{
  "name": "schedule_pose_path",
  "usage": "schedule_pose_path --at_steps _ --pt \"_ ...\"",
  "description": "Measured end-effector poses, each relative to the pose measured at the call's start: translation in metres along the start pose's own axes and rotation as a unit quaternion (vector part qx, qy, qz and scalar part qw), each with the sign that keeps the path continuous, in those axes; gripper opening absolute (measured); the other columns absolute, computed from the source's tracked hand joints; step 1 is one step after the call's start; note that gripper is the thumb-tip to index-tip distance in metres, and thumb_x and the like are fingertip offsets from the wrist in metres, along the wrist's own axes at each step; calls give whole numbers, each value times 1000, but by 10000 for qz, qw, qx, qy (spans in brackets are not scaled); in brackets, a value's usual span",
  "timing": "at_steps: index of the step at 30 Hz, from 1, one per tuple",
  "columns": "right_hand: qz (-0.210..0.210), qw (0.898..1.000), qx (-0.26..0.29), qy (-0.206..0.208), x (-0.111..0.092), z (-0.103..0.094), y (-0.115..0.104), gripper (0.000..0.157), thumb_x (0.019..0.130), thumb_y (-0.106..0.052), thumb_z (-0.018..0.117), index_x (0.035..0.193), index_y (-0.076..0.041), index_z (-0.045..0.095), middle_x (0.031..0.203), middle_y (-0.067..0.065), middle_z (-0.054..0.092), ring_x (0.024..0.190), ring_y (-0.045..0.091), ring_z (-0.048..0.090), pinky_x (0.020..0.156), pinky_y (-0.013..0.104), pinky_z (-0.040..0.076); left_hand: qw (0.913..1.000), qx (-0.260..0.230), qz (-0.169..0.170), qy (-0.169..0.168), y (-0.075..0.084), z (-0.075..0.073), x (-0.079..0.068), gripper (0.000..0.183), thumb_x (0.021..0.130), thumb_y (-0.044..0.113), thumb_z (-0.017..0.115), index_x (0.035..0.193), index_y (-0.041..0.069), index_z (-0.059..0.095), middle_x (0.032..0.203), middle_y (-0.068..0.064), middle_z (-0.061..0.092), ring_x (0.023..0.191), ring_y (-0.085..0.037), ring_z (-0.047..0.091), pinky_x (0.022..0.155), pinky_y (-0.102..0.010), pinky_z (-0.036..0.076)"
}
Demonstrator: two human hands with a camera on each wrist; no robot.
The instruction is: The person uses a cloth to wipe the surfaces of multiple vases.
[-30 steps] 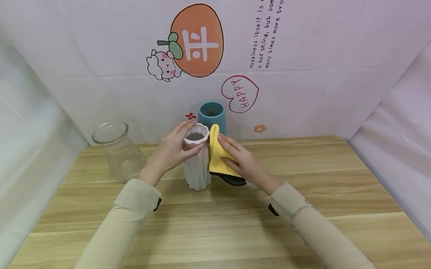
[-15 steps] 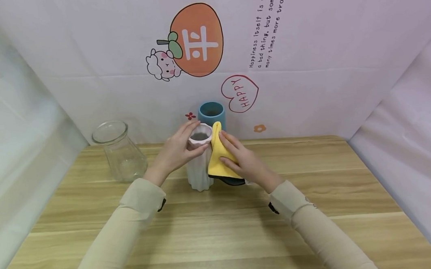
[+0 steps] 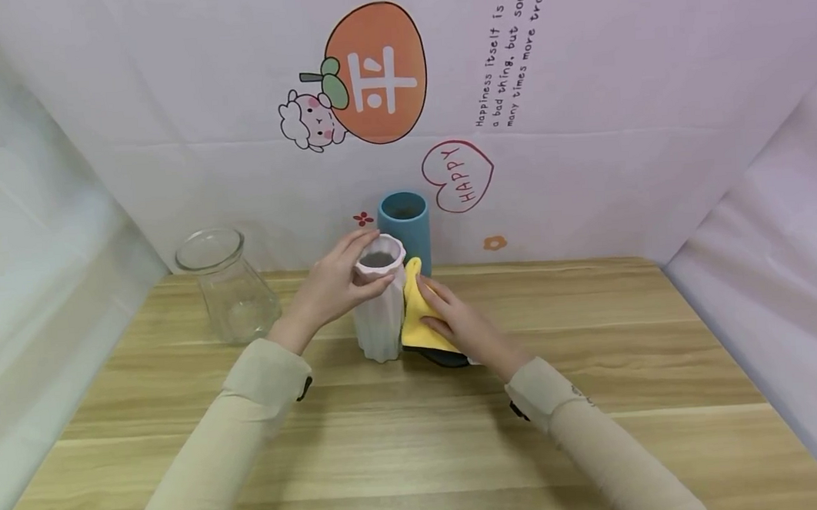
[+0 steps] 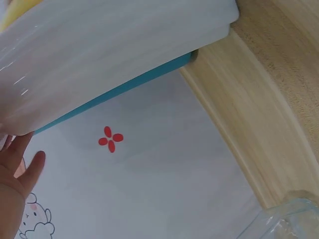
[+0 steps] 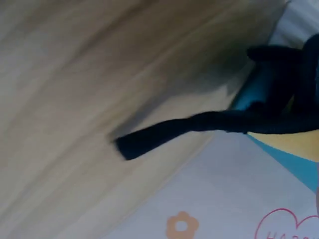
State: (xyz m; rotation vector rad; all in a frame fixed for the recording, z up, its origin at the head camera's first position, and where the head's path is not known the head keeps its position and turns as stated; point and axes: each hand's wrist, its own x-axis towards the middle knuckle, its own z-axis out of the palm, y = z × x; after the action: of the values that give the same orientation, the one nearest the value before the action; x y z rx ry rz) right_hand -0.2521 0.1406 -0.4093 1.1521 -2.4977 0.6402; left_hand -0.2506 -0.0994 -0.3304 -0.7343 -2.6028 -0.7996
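A white ribbed vase [image 3: 379,326] stands upright on the wooden table, and my left hand [image 3: 327,290] grips it near the rim with fingers and thumb. In the left wrist view the pale side of that vase [image 4: 124,55] fills the top, with the left hand [image 4: 15,179] at its rim end. My right hand [image 3: 462,321] holds a folded yellow cloth [image 3: 419,327] with a dark underside against the vase's right side. The right wrist view is blurred; the black edge of the cloth [image 5: 164,134] hangs there, and the right hand is mostly out of sight.
Close behind the white vase is a blue vase [image 3: 416,235], by the printed back wall sheet [image 3: 585,184]. A clear glass vase [image 3: 241,310] stands to the left, near the left forearm. White sheets also hang at both sides of the table [image 3: 405,448].
The white vase and left hand have shifted slightly right. My right hand and the yellow cloth rose a little, then slid down along the vase's side.
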Motion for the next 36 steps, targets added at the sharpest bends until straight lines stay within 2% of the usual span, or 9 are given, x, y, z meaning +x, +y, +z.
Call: schedule_pose_path --at_steps 6,9,13,16,21,23,27,31,36 --pt "144 9973 45 -715 -13 5 8 61 90 -12 63 145 -4 39 145 22 44 125 37 53 98 43 49 9993 74 -349 -80 6 -2 5 75 78 43 75 140 11 47 142 -12 50 120 -32 58 95 -48 51" --pt "182 9969 238 -732 -15 6 11 61 91 -12 62 146 -5 38 146 21 43 127 37 52 99 42 49 9991 225 -316 -139 8 -3 6 74 80 43 73 140 11 47 143 -11 49 123 -31 55 101 -51 46" --pt "189 9980 474 -361 -15 6 13 61 91 -11 62 147 -6 37 146 18 45 129 34 51 101 42 47 9986 484 8 -188 8 -2 7 67 84 39 69 140 9 47 143 -10 49 129 -30 51 109 -55 36" --pt "167 9978 639 42 -10 1 11 62 91 -9 62 147 -7 36 144 17 46 130 33 50 102 41 46 9982 512 180 -248 6 -2 9 65 85 38 67 140 8 47 144 -11 49 131 -30 49 111 -56 33" --pt "32 9939 836 722 3 -13 0 61 89 -6 63 145 -3 39 140 18 50 126 33 53 101 41 47 9985 322 234 -376 3 -2 12 65 85 37 68 140 9 47 144 -10 48 133 -27 46 113 -59 27" --pt "-12 9929 847 829 8 -18 -4 60 88 -5 64 143 -2 41 139 18 50 126 33 53 102 41 47 9986 231 195 -424 2 -2 12 66 84 37 69 140 10 47 144 -10 49 134 -27 46 113 -60 25" --pt "154 9946 848 585 12 -23 -8 60 91 -8 62 145 -2 38 144 17 45 130 33 50 104 42 45 9987 300 182 -369 3 -3 13 68 82 41 71 139 10 48 145 -10 47 135 -28 43 114 -60 22" --pt "468 9952 846 145 12 -23 -9 62 94 -12 57 149 -3 29 151 17 36 135 34 44 107 45 42 9984 527 211 -72 3 1 10 71 78 46 73 135 10 51 143 -13 46 133 -30 43 114 -59 23" --pt "336 9976 612 16 12 -19 -9 68 93 -14 60 150 1 25 152 20 30 134 37 44 105 46 44 9979 546 223 251 2 5 6 70 76 44 77 133 8 54 136 -12 54 127 -29 49 113 -57 26"
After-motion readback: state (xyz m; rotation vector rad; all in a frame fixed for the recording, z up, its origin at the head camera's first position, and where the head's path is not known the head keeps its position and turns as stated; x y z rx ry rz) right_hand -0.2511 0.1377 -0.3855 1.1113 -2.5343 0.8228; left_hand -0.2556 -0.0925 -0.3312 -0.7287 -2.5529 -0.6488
